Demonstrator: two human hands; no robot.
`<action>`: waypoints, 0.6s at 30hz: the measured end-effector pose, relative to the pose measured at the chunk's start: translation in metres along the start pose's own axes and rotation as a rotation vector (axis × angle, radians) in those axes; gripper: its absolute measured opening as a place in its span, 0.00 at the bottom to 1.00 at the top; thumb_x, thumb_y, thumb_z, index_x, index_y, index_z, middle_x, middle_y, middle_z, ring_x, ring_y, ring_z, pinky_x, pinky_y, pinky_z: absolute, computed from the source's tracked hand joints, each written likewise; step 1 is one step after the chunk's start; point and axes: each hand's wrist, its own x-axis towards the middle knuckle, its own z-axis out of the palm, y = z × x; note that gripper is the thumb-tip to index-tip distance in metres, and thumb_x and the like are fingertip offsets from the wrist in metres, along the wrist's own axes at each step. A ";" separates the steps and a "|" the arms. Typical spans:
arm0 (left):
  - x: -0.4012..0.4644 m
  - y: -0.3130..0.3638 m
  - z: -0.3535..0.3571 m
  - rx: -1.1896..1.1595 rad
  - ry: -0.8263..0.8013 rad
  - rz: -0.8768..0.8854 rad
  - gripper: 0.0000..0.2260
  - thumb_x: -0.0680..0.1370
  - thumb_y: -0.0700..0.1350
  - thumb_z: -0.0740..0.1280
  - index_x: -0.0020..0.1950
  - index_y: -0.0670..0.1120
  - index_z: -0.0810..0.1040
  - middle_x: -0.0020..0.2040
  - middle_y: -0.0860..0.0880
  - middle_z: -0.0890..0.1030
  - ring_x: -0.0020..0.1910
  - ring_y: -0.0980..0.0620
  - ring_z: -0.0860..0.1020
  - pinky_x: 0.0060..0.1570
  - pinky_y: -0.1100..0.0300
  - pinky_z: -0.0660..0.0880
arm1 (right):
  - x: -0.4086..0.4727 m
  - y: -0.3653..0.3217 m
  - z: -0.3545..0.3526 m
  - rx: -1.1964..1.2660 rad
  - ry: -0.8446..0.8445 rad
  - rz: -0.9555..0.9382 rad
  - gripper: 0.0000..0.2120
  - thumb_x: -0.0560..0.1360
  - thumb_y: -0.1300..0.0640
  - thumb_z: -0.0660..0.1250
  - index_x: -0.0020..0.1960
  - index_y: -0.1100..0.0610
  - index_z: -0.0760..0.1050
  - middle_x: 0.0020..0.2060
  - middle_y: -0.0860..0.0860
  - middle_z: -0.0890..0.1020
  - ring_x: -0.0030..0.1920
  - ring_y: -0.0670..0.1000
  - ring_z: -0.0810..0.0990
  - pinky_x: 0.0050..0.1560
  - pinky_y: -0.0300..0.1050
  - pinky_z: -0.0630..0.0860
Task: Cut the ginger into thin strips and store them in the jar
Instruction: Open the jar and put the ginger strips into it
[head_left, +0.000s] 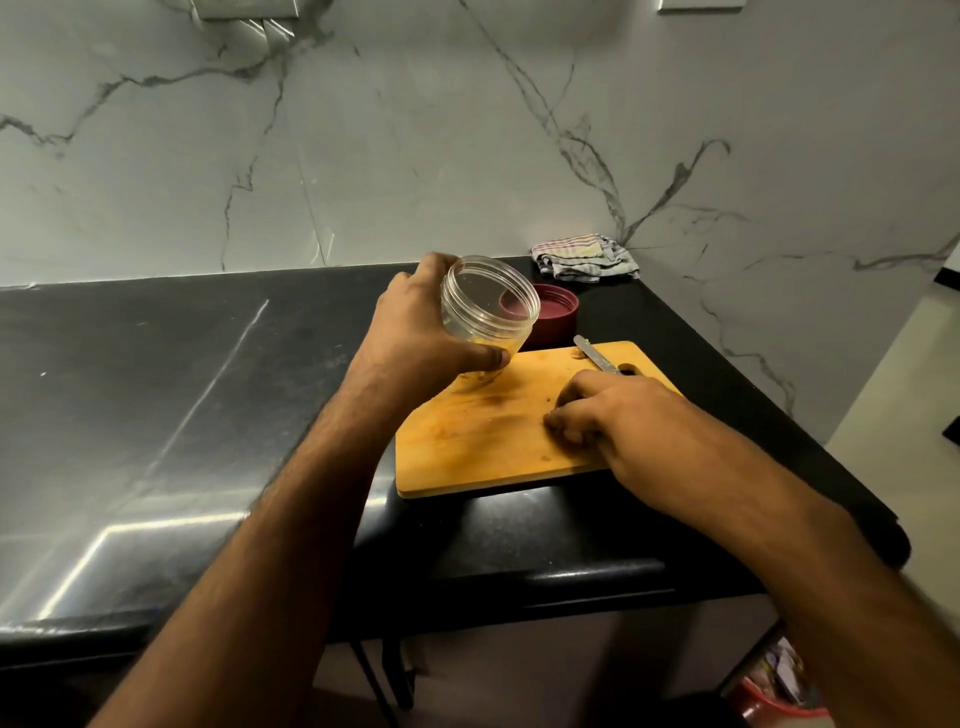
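Fingers of my left hand (415, 332) grasp the tilted, lidless jar (488, 306) above the cutting board (483, 441); right hand (602, 410) fingers curl on the board, seemingly pinching ginger strips, hidden beneath them. Step, as I judge: storing. Next: carry the pinch into the jar mouth

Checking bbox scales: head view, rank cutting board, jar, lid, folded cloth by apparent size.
1. cutting board, clearly the largest.
2. jar, held tilted in the left hand.
3. folded cloth, near the jar in apparent size; it lies farther back, so this order is unsure.
4. lid, partly hidden behind the jar.
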 end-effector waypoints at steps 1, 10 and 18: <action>0.000 0.000 0.000 0.003 0.000 0.002 0.46 0.59 0.52 0.85 0.73 0.53 0.68 0.65 0.49 0.74 0.64 0.49 0.73 0.64 0.47 0.75 | -0.003 0.003 0.002 -0.002 0.074 -0.054 0.15 0.75 0.67 0.63 0.56 0.54 0.81 0.54 0.51 0.76 0.52 0.54 0.76 0.51 0.51 0.75; -0.002 0.002 0.000 0.017 0.001 0.003 0.45 0.60 0.52 0.85 0.73 0.55 0.67 0.64 0.49 0.73 0.63 0.49 0.72 0.63 0.50 0.76 | 0.004 -0.007 -0.014 -0.053 -0.082 0.122 0.10 0.78 0.59 0.64 0.57 0.47 0.73 0.50 0.47 0.76 0.49 0.48 0.77 0.51 0.48 0.78; -0.005 0.007 -0.001 0.045 -0.017 0.023 0.45 0.61 0.50 0.84 0.74 0.56 0.65 0.66 0.50 0.71 0.65 0.50 0.71 0.64 0.52 0.73 | 0.025 0.002 -0.020 -0.005 0.540 0.169 0.06 0.78 0.56 0.64 0.53 0.46 0.73 0.47 0.45 0.75 0.47 0.46 0.74 0.42 0.43 0.74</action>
